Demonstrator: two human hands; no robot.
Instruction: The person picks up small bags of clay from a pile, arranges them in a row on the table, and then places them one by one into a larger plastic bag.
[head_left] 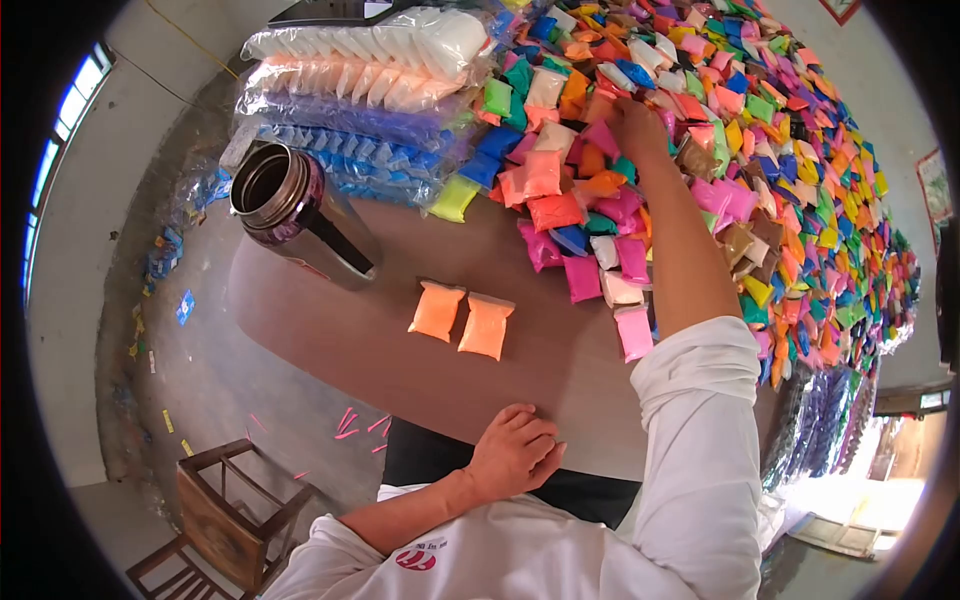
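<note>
My left hand (515, 450) rests near the front edge of the brown table (340, 330), its fingers loosely curled in with nothing showing in them. My right hand (632, 125) reaches far forward into a big heap of small coloured packets (800, 190); its fingertips are hidden among them, and I cannot tell what they grip. On the table before me lie two orange packets side by side, the left one (437, 310) and the right one (486, 325). A pink packet (633, 332) lies at the heap's near edge, beside my right forearm.
A steel flask (310, 215) without a lid stands at the left of the table. Behind it are clear bags of white packets (400, 50) and blue packets (350, 150) in rows. A wooden stool (230, 510) stands on the floor at lower left, near scattered pink strips (347, 425).
</note>
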